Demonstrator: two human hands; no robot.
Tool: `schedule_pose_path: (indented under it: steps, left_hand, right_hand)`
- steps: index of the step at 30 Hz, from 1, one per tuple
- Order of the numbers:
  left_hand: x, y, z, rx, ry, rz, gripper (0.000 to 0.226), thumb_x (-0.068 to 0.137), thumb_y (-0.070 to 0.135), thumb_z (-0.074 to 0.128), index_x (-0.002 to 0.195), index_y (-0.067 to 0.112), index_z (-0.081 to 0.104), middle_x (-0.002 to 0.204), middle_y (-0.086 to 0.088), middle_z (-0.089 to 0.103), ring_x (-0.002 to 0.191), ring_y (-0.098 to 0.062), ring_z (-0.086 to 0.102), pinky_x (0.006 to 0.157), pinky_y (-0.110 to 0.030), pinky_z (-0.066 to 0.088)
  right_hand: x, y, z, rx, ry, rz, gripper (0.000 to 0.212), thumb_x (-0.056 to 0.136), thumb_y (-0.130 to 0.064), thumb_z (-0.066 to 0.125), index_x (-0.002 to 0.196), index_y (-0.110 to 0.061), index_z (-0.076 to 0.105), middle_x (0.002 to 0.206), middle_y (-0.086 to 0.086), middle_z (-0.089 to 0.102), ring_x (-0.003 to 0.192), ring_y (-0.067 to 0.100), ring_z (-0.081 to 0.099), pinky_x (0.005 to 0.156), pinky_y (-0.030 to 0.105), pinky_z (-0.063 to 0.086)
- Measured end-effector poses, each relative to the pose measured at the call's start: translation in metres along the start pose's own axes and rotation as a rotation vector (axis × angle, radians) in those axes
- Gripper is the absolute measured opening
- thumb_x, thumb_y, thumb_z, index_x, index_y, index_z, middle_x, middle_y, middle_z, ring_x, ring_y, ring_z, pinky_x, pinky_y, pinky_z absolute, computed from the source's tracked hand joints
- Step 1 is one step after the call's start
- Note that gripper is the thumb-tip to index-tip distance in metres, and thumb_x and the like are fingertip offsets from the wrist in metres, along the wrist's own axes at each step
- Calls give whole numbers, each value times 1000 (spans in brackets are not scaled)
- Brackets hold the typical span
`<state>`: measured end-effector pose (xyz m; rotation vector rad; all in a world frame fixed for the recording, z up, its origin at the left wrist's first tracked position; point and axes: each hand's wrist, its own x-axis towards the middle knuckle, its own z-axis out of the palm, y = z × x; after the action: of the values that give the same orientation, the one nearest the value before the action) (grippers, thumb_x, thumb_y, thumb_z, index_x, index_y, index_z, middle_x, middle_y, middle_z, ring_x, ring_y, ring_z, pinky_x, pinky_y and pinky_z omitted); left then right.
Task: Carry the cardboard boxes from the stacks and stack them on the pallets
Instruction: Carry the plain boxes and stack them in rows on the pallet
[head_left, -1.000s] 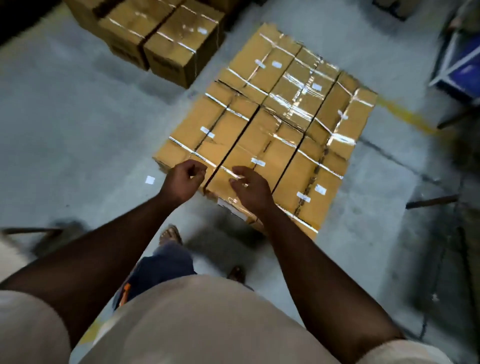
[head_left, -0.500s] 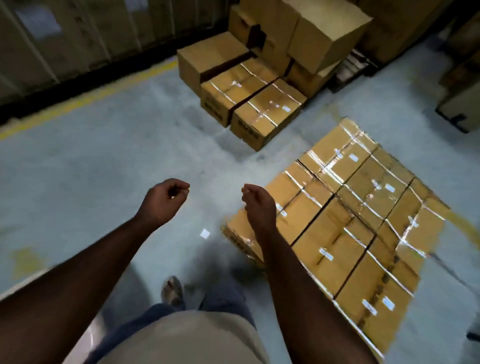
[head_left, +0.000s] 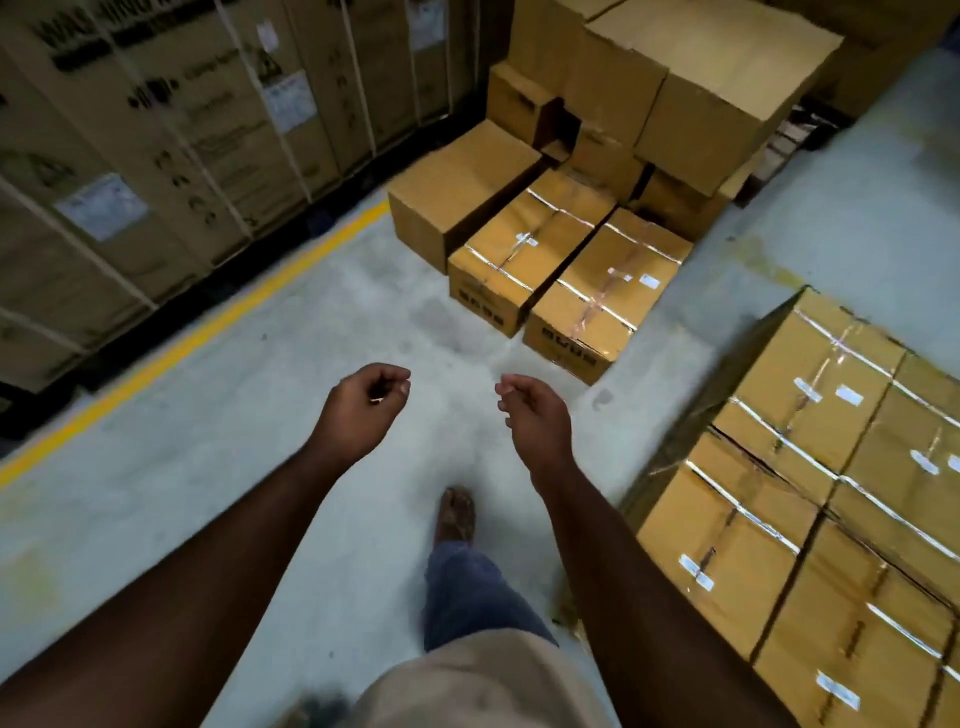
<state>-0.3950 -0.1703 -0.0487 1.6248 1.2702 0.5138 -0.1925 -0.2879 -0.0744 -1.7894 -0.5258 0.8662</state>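
Both hands (head_left: 363, 402) hang loosely curled, empty, above bare floor (head_left: 234, 441) near taped boxes (head_left: 597, 296).

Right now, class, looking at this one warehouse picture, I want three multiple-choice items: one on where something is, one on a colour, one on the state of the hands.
1. Where does the layer of taped boxes lie in the picture?
A. Right of the person
B. Left of the person, against the wall
C. Under the left hand

2. What colour is the floor line?
A. Red
B. Yellow
C. Blue

3. What are the left hand and right hand doing?
A. Carrying one box together
B. Each gripping a box
C. Held out in front, loosely curled, holding nothing

Answers:
1 A: the packed, taped boxes fill the right side of the view, beside the right arm.
2 B: a yellow stripe runs along the concrete near the strapped cartons.
3 C: only bare floor shows beneath both hands, and no box touches them.
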Motion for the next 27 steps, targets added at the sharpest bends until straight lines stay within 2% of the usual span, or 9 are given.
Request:
schedule_pose_path:
  steps: [4, 9, 13, 15, 17, 19, 22, 27]
  left_hand:
    - [103, 11, -31, 17, -2, -39, 12, 98, 20, 71, 109, 18, 76, 103, 7, 76, 95, -4, 68, 81, -11, 49]
    - [225, 30, -64, -3, 1, -105, 11, 98, 20, 72, 108, 22, 75, 102, 5, 76, 94, -5, 68, 81, -19, 47]
    - [338, 28, -79, 24, -24, -99, 12, 97, 16, 72, 108, 18, 76, 100, 3, 76, 83, 10, 65, 76, -9, 48]
    - [400, 23, -87, 37, -44, -93, 11, 97, 15, 72, 106, 19, 76, 99, 3, 76, 82, 12, 65, 79, -12, 49]
    - [463, 19, -95, 42, -79, -90, 11, 96, 14, 72, 104, 22, 75, 97, 4, 76, 83, 8, 66, 84, -22, 50]
    - [520, 18, -103, 46, -134, -100, 12, 95, 16, 73, 105, 22, 75, 99, 4, 77, 92, -3, 70, 90, -29, 53]
    - [601, 24, -114, 46, -215, -132, 15, 89, 29, 74, 104, 29, 75, 105, 3, 78, 104, -15, 72, 98, -34, 54]
    - [720, 38, -105, 104, -310, -179, 12, 96, 19, 73, 109, 20, 74, 107, 1, 76, 106, -16, 70, 103, -38, 53]
  right_hand:
    - [88, -58, 49, -10, -54, 19, 9, 99, -26, 69, 101, -34, 75, 104, -6, 77, 99, 17, 72, 96, 51, 59]
    - [193, -127, 96, 17, -68, 24, 11, 100, -24, 67, 103, -31, 75, 105, -4, 77, 98, 18, 73, 96, 50, 58]
    - [279, -152, 140, 20, -71, 71, 10, 102, -23, 66, 105, -29, 74, 103, -3, 77, 100, 19, 72, 96, 47, 59]
    - [327, -157, 168, 23, -42, 119, 12, 102, -24, 66, 98, -33, 72, 103, -2, 76, 102, 22, 72, 98, 50, 58]
    - [373, -162, 198, 22, -6, 150, 6, 98, -32, 68, 96, -35, 74, 104, -4, 77, 103, 24, 72, 100, 54, 56]
    - [414, -169, 226, 11, 36, 190, 12, 95, -38, 71, 104, -30, 76, 109, -2, 78, 107, 27, 72, 102, 56, 54]
    - [482, -186, 262, -12, 29, 184, 15, 100, -19, 68, 113, -14, 74, 112, 6, 77, 107, 26, 71, 104, 52, 53]
    - [588, -204, 293, -16, 84, 200, 15, 99, -22, 68, 112, -17, 75, 105, 1, 77, 100, 23, 72, 95, 49, 58]
